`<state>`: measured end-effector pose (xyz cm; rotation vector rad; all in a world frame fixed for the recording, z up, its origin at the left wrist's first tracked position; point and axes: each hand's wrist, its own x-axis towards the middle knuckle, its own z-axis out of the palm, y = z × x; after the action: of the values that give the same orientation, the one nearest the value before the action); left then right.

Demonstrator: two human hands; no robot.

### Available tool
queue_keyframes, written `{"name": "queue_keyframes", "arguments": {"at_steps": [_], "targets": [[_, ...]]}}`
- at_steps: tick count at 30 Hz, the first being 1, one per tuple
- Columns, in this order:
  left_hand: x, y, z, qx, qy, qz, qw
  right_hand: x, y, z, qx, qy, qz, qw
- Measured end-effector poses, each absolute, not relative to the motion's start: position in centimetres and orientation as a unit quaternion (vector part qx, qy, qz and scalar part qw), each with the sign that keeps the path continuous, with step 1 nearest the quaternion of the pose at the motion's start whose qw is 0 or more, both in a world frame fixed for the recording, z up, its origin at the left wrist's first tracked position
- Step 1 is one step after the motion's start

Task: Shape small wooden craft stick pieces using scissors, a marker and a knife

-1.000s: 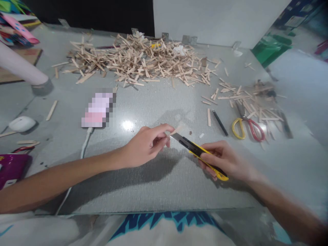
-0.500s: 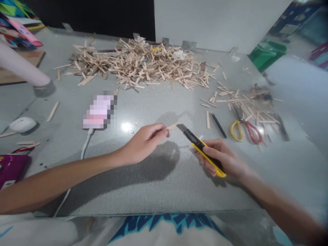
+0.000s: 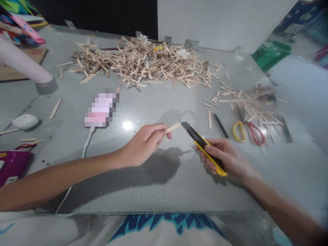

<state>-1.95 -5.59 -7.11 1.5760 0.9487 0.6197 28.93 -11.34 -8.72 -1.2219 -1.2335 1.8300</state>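
Note:
My left hand (image 3: 148,143) pinches a short flat wooden stick (image 3: 173,128) between thumb and fingers; its rounded end points right and a little up. In my right hand (image 3: 217,155) is a yellow and black utility knife (image 3: 206,148), blade out. The blade tip lies right by the free end of the stick; I cannot tell whether they touch. Both hands are held over the grey table (image 3: 123,191). To the right of the knife are a loose wooden stick (image 3: 210,119), a black pen (image 3: 220,125) and scissors (image 3: 248,131) with yellow and red handles.
A large heap of wooden sticks (image 3: 143,63) spreads along the back, with a smaller scatter (image 3: 241,99) at right. A phone (image 3: 101,109) with a white cable lies left of centre. Farther left are a white mouse (image 3: 25,121), a purple object (image 3: 15,165) and a pale post (image 3: 28,63).
More of the wooden stick shows beyond my left fingers, its rounded end now in sight. The knife has shifted slightly to the right. The whole view has also moved a little.

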Motion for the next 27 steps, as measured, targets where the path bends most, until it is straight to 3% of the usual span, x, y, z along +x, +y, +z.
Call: {"name": "queue_keyframes", "arguments": {"at_steps": [18,20,23,27], "targets": [[-2.0,-5.5,-7.1,0.678,0.408,0.275,0.546,28.4,-11.6,-7.9,-0.493,-0.551,0.619,0.267],[-2.0,-5.4,-7.1,0.676,0.416,0.275,0.543,28.4,-11.6,-8.3,-0.528,-0.604,0.534,0.269],[-2.0,-5.2,-7.3,0.676,0.424,0.271,0.538,28.5,-11.5,-9.1,-0.577,-0.709,0.308,0.263],[-2.1,-5.2,-7.3,0.69,0.436,0.252,0.52,28.0,-11.4,-9.2,-0.584,-0.779,0.148,0.173]]}}
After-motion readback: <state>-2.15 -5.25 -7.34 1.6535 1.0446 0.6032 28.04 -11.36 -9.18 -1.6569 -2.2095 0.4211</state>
